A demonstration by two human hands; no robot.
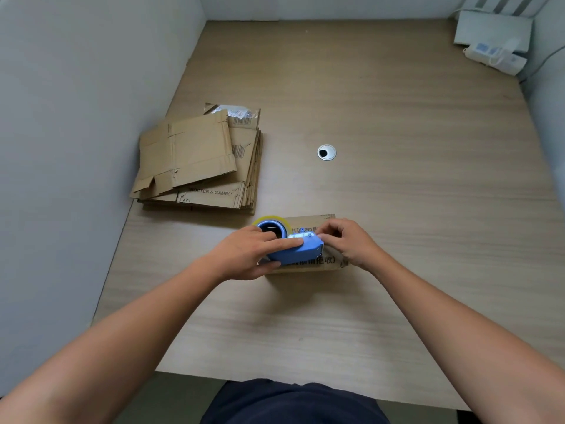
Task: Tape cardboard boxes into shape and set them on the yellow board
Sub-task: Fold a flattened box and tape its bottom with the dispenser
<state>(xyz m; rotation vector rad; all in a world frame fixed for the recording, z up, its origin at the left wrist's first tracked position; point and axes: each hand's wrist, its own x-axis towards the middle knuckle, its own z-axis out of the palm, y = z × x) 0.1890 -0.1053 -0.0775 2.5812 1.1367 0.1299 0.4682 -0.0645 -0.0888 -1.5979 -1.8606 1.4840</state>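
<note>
A small cardboard box [328,264] with printed characters sits on the wooden table near the middle. On top of it is a blue tape dispenser [298,250] with a yellowish tape roll [269,220] at its left end. My left hand [249,255] grips the dispenser's body, index finger lying along its top. My right hand [348,241] is at the dispenser's right end, fingers curled and pinching at the tape by the cutter. Much of the box is hidden under both hands. No yellow board is in view.
A stack of flattened cardboard boxes [198,160] lies at the table's left, against the grey partition. A round cable grommet [326,152] sits mid-table. White devices with cables [493,44] are in the far right corner.
</note>
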